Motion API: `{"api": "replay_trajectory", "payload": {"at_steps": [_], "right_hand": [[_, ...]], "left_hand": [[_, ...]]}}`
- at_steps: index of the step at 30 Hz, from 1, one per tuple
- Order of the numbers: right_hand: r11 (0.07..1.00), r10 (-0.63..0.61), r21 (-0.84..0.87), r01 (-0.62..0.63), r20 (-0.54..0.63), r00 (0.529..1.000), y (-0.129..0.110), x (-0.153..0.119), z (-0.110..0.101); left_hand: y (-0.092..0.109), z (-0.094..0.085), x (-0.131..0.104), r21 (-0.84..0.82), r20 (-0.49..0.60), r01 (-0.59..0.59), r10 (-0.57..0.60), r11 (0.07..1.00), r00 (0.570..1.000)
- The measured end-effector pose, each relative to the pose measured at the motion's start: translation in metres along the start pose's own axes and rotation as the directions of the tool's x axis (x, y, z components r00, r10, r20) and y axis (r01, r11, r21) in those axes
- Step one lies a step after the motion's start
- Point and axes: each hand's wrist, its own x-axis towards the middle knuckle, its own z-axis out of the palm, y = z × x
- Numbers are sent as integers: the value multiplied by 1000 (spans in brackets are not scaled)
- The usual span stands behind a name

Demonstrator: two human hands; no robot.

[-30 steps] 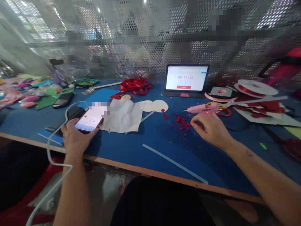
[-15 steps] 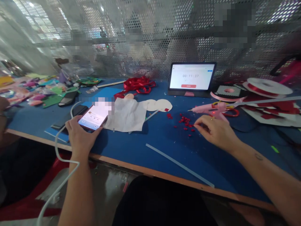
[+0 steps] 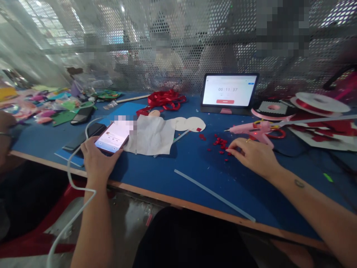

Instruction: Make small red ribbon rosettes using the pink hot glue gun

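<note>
My left hand (image 3: 100, 158) grips a lit smartphone (image 3: 113, 138) by its edges, thumb at one side and fingers at the other. A white cable (image 3: 70, 169) loops past that wrist. On the right, my right hand (image 3: 252, 154) has its thumb and fingertips pinched together beside a scatter of small red pieces (image 3: 221, 142). Whether a piece sits in the pinch is too small to make out. Just beyond this hand lies a pink glue gun (image 3: 252, 129). White paper circles (image 3: 195, 124) and a crumpled white cloth or tissue (image 3: 154, 136) lie between the hands.
A tablet (image 3: 229, 91) showing a timer stands at the back. Red ribbon (image 3: 166, 99) is heaped left of it; ribbon spools (image 3: 320, 103) are at right. A glue stick (image 3: 214, 195) lies near the table's front edge. Another person's arm (image 3: 4, 134) shows at far left.
The whole view has shifted slightly. My right fingertips have moved a little toward the red pieces, while my left hand keeps its grip on the smartphone.
</note>
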Motion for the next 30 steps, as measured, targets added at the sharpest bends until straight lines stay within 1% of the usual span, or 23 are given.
{"api": "replay_trajectory", "payload": {"at_steps": [2, 5, 7, 8, 9, 13, 14, 15, 17, 18, 19, 21, 23, 24, 25, 26, 27, 28, 29, 30], "right_hand": [[999, 53, 10, -53, -11, 999, 0, 1, -1], [998, 68, 14, -68, -48, 997, 0, 2, -2], [998, 57, 3, -57, -62, 996, 1, 2, -2], [999, 47, -3, -47, -65, 997, 2, 2, -2], [999, 36, -7, -37, -69, 997, 2, 2, -2], [1000, 25, 2, -25, -93, 995, 2, 0, -5], [999, 35, 7, -35, -96, 995, 2, 0, -6], [999, 50, 14, -49, -98, 994, 1, 0, -8], [996, 83, 23, -81, -102, 991, -1, 0, -10], [995, 96, 24, -94, -106, 990, -1, 0, -11], [994, 104, 23, -102, -113, 988, -2, 1, -11], [995, 103, 14, -102, -124, 987, -2, 2, -10], [997, 80, -4, -81, -129, 988, -1, 3, -9], [997, 68, -13, -70, -126, 990, -1, 3, -9], [998, 58, -18, -61, -122, 991, 0, 3, -9], [998, 54, -17, -56, -119, 991, 0, 3, -8], [998, 54, -11, -55, -119, 991, 1, 3, -8], [998, 58, -3, -59, -122, 991, 1, 3, -9], [998, 67, 6, -66, -127, 990, 1, 2, -10], [997, 73, 14, -71, -131, 989, 1, 2, -11]], "left_hand": [[-2, 1, 0, 4, 27, 13, -13, 1000, 1000], [-7, 4, 1, 17, 66, 36, -37, 999, 997], [-11, 8, 2, 41, 64, 66, -69, 997, 996], [-12, 9, 2, 53, 24, 117, -119, 992, 993], [-13, 10, 2, 60, 22, 127, -129, 990, 991], [-11, 8, -1, 34, 31, 66, -67, 997, 997], [-10, 7, -1, 36, -8, 83, -83, 996, 997], [-9, 6, -2, 37, 7, 64, -64, 997, 998], [-6, 4, -3, 43, -26, 45, -44, 998, 999], [-4, 4, -3, 51, -28, 8, -6, 999, 1000], [-1, 4, -5, 60, -56, -26, 30, 998, 998], [9, 5, -9, 77, -189, -82, 96, 994, 977], [25, 4, -16, 62, -235, -174, 184, 983, 954], [36, 3, -18, 33, -222, -230, 232, 973, 947], [49, 2, -20, -20, -189, -283, 274, 959, 943], [62, 0, -20, -97, -120, -337, 325, 937, 938], [77, -1, -19, -168, -12, -387, 391, 907, 920], [92, -1, -16, -212, 101, -429, 457, 878, 884], [107, -1, -11, -226, 185, -469, 510, 854, 840], [122, 1, -4, -219, 234, -500, 542, 838, 807]]}}
